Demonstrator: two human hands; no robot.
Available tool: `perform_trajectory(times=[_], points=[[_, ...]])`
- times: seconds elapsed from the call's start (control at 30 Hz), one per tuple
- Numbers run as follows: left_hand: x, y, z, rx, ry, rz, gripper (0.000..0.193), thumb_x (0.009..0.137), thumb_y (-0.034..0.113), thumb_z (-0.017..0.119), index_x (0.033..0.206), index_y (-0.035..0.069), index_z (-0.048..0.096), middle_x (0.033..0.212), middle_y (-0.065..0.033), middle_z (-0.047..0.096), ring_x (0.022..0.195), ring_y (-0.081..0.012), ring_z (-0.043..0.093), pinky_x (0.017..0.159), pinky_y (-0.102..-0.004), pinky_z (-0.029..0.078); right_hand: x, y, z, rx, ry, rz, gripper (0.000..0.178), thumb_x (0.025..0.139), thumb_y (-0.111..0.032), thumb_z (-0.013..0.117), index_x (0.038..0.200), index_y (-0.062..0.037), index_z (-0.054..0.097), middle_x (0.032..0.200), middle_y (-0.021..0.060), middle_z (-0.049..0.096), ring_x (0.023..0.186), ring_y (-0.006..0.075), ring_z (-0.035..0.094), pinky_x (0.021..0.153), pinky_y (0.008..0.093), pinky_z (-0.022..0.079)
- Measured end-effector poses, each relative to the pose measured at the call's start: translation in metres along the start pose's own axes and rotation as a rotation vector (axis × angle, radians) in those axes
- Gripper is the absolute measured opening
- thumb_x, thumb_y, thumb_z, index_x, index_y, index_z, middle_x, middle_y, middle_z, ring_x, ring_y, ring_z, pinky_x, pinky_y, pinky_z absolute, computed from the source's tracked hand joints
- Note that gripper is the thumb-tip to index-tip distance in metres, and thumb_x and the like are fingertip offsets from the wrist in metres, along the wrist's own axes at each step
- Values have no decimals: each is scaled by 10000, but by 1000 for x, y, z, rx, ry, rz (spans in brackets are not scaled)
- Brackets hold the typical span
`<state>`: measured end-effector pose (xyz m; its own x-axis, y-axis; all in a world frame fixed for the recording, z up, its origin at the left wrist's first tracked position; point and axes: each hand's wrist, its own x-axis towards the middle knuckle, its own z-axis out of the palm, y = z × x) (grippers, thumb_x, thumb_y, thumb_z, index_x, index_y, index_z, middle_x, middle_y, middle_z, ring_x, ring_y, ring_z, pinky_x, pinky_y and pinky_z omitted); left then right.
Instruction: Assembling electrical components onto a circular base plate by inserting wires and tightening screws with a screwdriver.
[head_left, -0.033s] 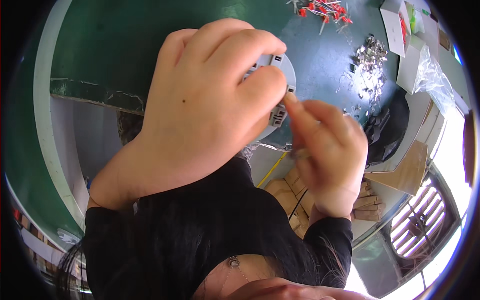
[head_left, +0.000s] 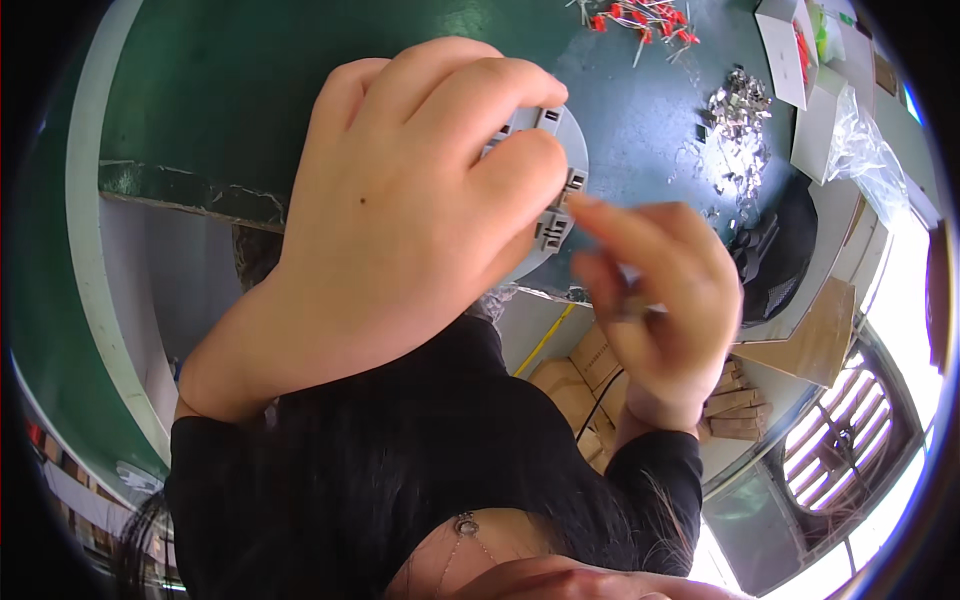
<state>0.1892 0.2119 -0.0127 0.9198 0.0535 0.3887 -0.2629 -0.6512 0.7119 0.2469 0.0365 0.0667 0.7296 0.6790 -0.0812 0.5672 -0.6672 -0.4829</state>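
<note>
A round grey plastic part (head_left: 576, 140) with raised slotted blocks near its rim lies beneath my left hand (head_left: 420, 190). That hand covers most of the part, its fingers curled around and gripping it. Just right of the rim is my right hand (head_left: 665, 290), blurred by motion, with the index fingertip close to a slotted block (head_left: 573, 182). Its other fingers curl inward, and something small and shiny shows between them, too smeared to name. Whether the right fingertip touches the block is unclear.
Small shiny metal pieces (head_left: 738, 130) lie heaped on the green table (head_left: 230, 80). Red parts with thin leads (head_left: 645, 20) are scattered at the far side. To the right are white boxes (head_left: 785, 50), a clear plastic bag (head_left: 862, 140) and a black mesh item (head_left: 785, 255).
My right hand has drawn back slightly from the grey part's rim, and more of a slotted block shows. The left hand keeps its grip, almost unmoved.
</note>
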Motion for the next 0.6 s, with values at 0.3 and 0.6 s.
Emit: perform_trajectory(times=[0.3,0.6], points=[[3,4,-2,15,-21,0,173,722,9,722,823,81,601,1206,-85,670,1085,-326,624,898,-407,455,0,3,26,1365,341,-243,507,989,-495,450,626,-143,424,526,-26,325,485,121,206,550,331,204],[-4,21,-22,64,-300,-36,582,589,195,874,1065,94,554,1427,-163,525,1280,-403,525,998,-512,426,12,4,45,1167,386,-302,619,958,-714,408,726,-140,434,536,-22,349,472,127,226,500,320,192]])
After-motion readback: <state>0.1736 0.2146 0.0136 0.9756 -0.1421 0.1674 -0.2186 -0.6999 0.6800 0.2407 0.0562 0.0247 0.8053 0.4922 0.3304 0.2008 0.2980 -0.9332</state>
